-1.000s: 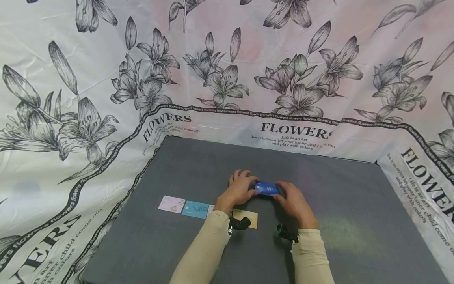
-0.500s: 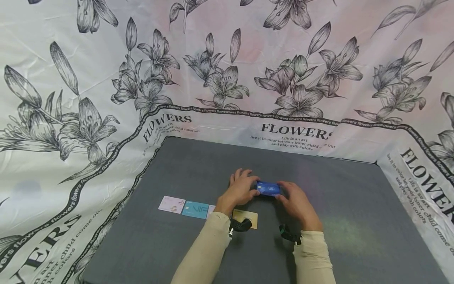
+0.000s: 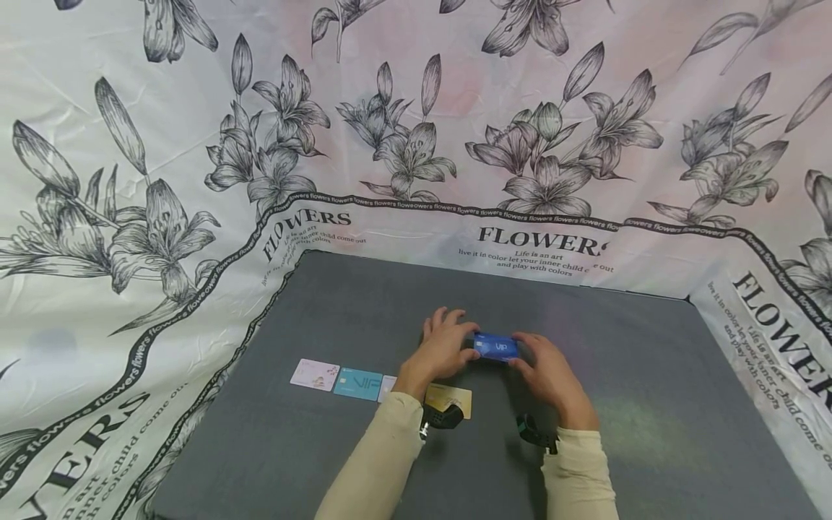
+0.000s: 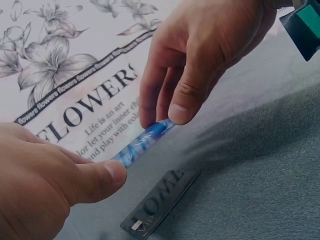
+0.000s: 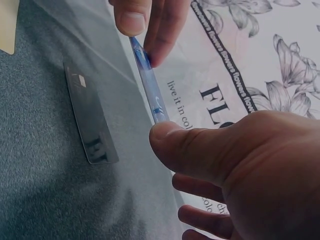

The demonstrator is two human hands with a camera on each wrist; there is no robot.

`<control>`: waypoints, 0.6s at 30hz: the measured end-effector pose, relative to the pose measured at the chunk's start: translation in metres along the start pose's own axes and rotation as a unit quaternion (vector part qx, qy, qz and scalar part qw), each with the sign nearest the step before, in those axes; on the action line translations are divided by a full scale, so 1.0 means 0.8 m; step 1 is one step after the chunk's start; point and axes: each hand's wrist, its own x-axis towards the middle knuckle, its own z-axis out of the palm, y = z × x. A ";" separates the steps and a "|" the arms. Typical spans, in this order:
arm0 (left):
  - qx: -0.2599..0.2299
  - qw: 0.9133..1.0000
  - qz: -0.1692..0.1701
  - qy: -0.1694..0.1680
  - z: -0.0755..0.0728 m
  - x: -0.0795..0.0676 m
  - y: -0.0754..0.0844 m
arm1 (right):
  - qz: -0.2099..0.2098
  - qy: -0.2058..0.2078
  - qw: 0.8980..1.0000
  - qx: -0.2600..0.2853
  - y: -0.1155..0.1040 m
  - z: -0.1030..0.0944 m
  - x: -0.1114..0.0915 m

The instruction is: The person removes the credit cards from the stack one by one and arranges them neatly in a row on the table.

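Note:
A blue VIP card is held by its two short ends. My left hand pinches the left end between thumb and fingers, and my right hand pinches the right end. Both wrist views show the blue card nearly edge-on, raised off the surface. Below it a dark, mirror-like card lies flat, reflecting printed letters; the blue card and hands mostly hide it in the head view. Near my left wrist lies a gold card, partly covered by the wrist strap.
To the left, a pink card and a teal VIP card lie in a row on the grey table. Another pale card is partly hidden by my left arm. A flower-printed sheet surrounds the table's back and sides.
Both hands have shifted slightly to the right with the blue card between them. The cards on the table have stayed where they were.

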 end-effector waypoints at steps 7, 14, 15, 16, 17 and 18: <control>0.006 1.000 0.000 -0.004 0.003 -0.002 0.005 | -0.008 0.004 1.000 0.000 0.004 -0.004 -0.008; 0.000 1.000 0.006 -0.004 0.003 -0.006 0.009 | -0.002 0.001 1.000 0.001 0.008 -0.008 -0.014; 0.001 1.000 0.008 -0.003 0.003 -0.007 0.009 | -0.002 0.002 1.000 0.001 0.008 -0.008 -0.014; 0.002 1.000 0.009 -0.003 0.003 -0.007 0.010 | -0.002 0.002 1.000 0.001 0.008 -0.009 -0.015; 0.002 1.000 0.009 -0.002 0.003 -0.007 0.010 | -0.003 0.003 1.000 0.000 0.008 -0.009 -0.016; 0.001 1.000 0.010 -0.003 0.003 -0.008 0.011 | -0.002 0.003 1.000 0.001 0.007 -0.010 -0.017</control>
